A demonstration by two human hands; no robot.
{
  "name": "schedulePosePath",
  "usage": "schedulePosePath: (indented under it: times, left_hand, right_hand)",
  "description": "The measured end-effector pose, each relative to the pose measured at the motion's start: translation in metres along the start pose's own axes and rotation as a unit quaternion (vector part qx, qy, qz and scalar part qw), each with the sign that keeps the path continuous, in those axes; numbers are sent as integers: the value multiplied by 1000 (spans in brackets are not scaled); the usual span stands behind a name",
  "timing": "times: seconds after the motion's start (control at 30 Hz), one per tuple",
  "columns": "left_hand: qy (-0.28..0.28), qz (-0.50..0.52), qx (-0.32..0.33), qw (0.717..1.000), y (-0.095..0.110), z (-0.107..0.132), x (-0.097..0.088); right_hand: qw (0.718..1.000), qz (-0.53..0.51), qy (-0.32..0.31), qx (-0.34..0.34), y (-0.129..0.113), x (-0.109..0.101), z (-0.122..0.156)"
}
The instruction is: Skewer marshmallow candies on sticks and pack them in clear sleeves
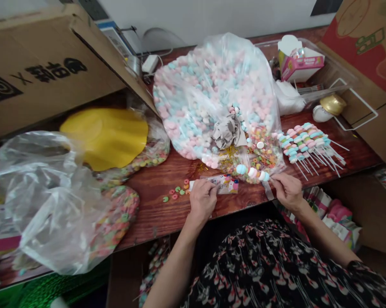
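My right hand [288, 190] pinches the stick end of a marshmallow skewer [253, 172], threaded with blue, white and pink candies and thin coloured rings. The skewer lies nearly level above the table's front edge. My left hand [203, 197] is closed on the left end of a small printed clear wrapper [226, 185], which extends right toward the skewer. Loose red and green candy rings [178, 191] lie just left of that hand. Finished-looking skewers [306, 140] with white sticks are piled to the right of my right hand.
A big clear bag of pink and blue marshmallows [193, 98] fills the table's back middle, with crumpled grey paper [228, 131] on it. Left are a yellow sheet [104, 134], a clear bag of rings [117, 214] and a cardboard box [35, 68]. A clear tray [334, 70] stands back right.
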State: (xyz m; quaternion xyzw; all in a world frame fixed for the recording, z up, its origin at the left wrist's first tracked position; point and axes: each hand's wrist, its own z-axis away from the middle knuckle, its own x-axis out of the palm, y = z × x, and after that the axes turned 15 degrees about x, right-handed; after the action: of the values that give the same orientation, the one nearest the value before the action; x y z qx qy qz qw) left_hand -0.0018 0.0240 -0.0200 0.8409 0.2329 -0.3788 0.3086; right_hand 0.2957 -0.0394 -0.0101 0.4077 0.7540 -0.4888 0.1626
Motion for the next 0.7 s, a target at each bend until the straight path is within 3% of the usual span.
schedulePosePath:
  times: [0.07, 0.33, 0.7]
  left_hand:
    - [18, 39, -13, 999, -6, 2, 2]
    - [-26, 163, -10, 986, -19, 6, -7]
    - [-12, 145, -48, 988, -18, 6, -6]
  right_hand:
    - [1000, -2, -4, 2, 1, -1, -1]
    - [998, -42, -49, -8, -4, 3, -9]
    - [996, -38, -74, -24, -8, 13, -15]
